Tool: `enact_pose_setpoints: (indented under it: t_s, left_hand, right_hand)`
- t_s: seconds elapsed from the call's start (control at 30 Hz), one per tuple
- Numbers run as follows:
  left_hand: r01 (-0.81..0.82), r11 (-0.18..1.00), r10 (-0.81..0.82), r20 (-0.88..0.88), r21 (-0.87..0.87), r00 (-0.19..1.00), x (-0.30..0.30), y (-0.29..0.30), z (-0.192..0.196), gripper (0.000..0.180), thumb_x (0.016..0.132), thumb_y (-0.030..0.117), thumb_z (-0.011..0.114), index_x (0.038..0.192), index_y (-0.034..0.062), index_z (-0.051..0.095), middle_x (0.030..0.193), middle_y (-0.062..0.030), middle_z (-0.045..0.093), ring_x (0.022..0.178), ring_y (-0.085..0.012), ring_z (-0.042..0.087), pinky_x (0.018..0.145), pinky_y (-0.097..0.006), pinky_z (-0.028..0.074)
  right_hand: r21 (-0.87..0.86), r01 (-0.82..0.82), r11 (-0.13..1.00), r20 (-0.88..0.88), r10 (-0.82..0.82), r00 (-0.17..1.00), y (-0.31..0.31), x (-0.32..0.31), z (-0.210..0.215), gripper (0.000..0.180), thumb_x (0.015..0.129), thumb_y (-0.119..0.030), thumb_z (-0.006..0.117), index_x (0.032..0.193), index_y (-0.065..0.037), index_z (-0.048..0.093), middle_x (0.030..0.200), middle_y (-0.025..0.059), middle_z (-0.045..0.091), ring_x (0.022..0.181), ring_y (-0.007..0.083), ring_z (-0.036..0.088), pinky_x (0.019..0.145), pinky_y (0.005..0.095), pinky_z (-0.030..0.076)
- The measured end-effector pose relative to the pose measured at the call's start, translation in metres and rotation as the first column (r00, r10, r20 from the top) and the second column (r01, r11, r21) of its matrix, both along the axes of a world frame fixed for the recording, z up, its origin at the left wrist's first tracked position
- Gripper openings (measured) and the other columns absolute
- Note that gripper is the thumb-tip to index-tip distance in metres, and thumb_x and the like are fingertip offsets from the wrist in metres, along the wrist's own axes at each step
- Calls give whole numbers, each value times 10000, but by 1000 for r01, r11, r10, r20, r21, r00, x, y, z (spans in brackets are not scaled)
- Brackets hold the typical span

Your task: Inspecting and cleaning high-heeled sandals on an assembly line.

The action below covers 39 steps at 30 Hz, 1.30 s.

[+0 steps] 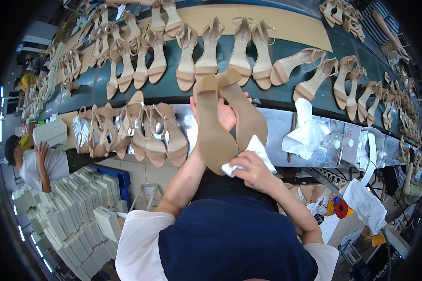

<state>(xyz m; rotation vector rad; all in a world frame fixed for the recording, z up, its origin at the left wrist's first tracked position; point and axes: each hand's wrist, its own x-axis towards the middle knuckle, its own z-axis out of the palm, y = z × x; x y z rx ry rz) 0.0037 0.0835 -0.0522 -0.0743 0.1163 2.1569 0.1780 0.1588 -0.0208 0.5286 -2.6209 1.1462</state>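
A pair of tan heeled sandals lies soles up across my left hand [227, 116], whose palm and fingers show between and beside them. The left sandal [215, 143] has its toe toward me and its block heel pointing away; the right sandal [251, 125] lies next to it, slightly fanned out. My right hand [255, 174] pinches a folded white cloth [259, 149] at the toe end of the soles. One corner of the cloth sticks up over the right sandal's toe. The fingertips of my left hand are partly hidden under the shoes.
Finished-looking sandals [209, 49] stand in rows on the green conveyor [279, 96]. More sandals [157, 136] crowd the ledge at left. Crumpled white cloth [307, 136] and a clear bottle [332, 141] sit at right. Stacked pale boxes [68, 210] and a co-worker [44, 164] are at left.
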Motion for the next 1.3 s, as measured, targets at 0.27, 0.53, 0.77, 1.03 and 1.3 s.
enact_pose_setpoints:
  t_s: [0.27, 0.53, 0.77, 1.03, 1.3]
  left_hand:
    - [66, 997, -57, -200, 39, 978, 4, -4, 44, 1179, 567, 802, 568, 1394, 34, 229, 1378, -257, 313, 1254, -407, 351, 1065, -523, 267]
    - [331, 935, -351, -482, -129, 803, 0, -13, 76, 1326, 376, 541, 841, 1387, -28, 199, 1408, -213, 280, 1309, -320, 313, 1081, -448, 301]
    - [473, 874, -458, -507, -109, 730, -11, -39, 10, 1203, 416, 385, 845, 1368, -46, 249, 1344, -202, 375, 1254, -299, 394, 1048, -397, 336]
    - [574, 819, -499, -469, 23, 729, -20, -71, -82, 1123, 442, 232, 841, 1355, -67, 260, 1268, -188, 463, 1197, -272, 461, 1012, -346, 365]
    - [530, 838, -530, -419, -128, 737, -6, -62, -38, 1020, 389, 79, 760, 1319, -54, 362, 1250, -156, 493, 1176, -260, 484, 1022, -332, 334]
  right_hand:
    - [-9, 463, 886, 20, -463, 886, 41, 30, 13, 314, 614, 87, 537, 873, -74, 611, 921, 117, 592, 835, 303, 562, 732, 386, 467]
    - [254, 935, 247, 65, -969, 238, 149, 68, 28, 261, 734, 46, 543, 988, 17, 491, 941, 186, 566, 895, 367, 548, 780, 405, 438]
    - [-75, 657, 750, 316, -607, 729, 103, 23, 49, 561, 711, -120, 727, 1216, -8, 511, 1273, 191, 486, 1221, 320, 432, 993, 366, 367]
    - [-488, 473, 734, 364, -321, 874, 34, -16, 54, 785, 719, -222, 762, 1342, 24, 353, 1249, 158, 437, 1185, 264, 443, 950, 357, 418]
    - [-546, 440, 713, 440, -202, 875, 36, -9, 49, 719, 706, -157, 767, 1301, 16, 402, 1185, 72, 462, 1139, 195, 452, 961, 326, 383]
